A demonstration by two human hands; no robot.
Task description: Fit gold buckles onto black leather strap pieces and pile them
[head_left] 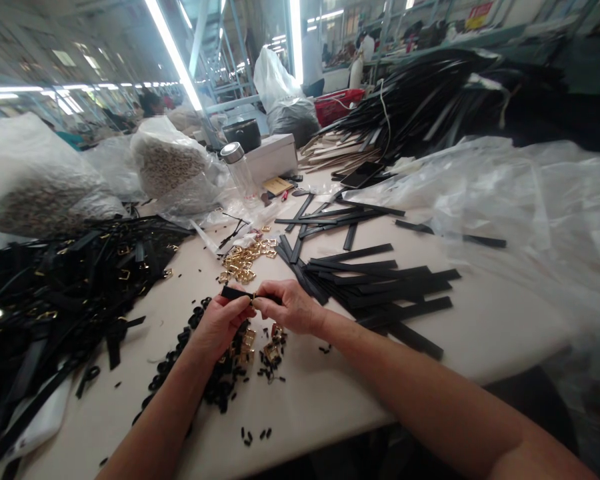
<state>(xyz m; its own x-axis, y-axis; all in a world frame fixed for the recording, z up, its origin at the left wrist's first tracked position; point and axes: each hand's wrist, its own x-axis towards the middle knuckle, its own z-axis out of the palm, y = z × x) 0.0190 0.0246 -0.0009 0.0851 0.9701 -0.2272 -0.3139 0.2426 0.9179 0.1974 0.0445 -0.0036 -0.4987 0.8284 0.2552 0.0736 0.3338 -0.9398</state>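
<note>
My left hand (221, 320) and my right hand (290, 307) meet over the table, both pinched on one short black strap (236, 293) held level between them. A small gold part shows where the fingertips meet; I cannot make out its shape. Just under the hands lie several gold buckles (265, 347) and a trail of small black loops (180, 353). A second heap of gold buckles (243, 261) sits just beyond the hands. Loose black straps (380, 280) are spread to the right of my right hand.
A big pile of finished black straps with buckles (55, 300) fills the left side. Clear bags of metal parts (170, 167), a bottle (237, 170) and a white box (273, 157) stand behind. Crumpled plastic sheeting (530, 200) covers the right; long black strips (445, 100) are stacked at the back.
</note>
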